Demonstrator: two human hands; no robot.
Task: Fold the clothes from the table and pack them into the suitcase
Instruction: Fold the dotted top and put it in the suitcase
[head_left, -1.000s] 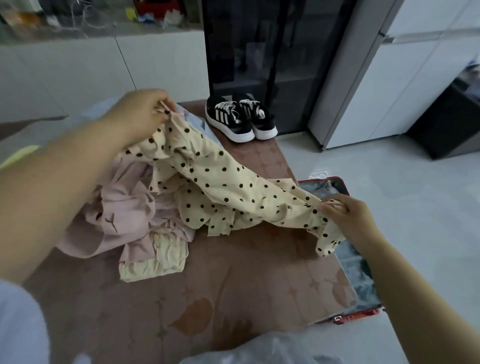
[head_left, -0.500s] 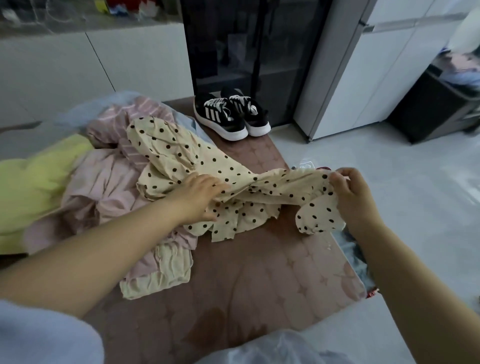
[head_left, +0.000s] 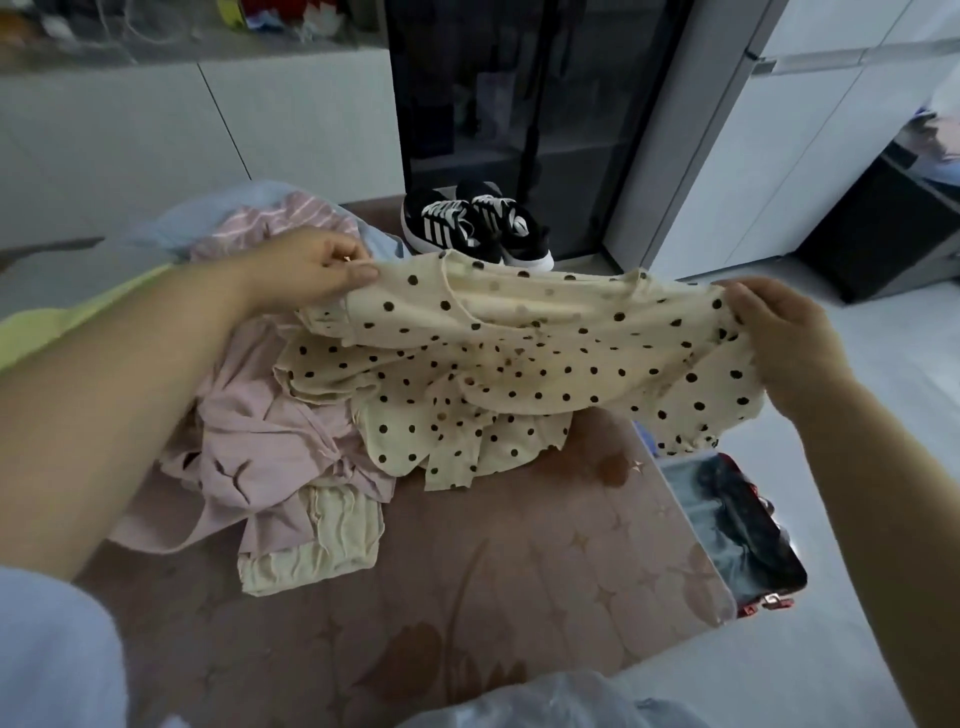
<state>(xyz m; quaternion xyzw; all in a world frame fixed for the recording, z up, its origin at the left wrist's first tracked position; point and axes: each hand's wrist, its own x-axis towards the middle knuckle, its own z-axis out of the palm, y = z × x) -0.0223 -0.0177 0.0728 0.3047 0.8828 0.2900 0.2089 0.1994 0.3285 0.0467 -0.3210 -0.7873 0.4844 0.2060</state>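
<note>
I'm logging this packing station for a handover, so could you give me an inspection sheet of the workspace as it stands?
Surface: table under a brownish flower-patterned cover.
Job's things: polka-dot top held spread above the table; pink garment and cream garment crumpled at the left; open suitcase low beside the table's right edge.
Clutter: black sneakers at the far end; clear plastic at the near edge.
Grippers: left hand pinches the top's left edge; right hand grips its right edge.
Cables: nothing seen.
Surroundings: dark glass cabinet, white cupboards, pale floor.
</note>
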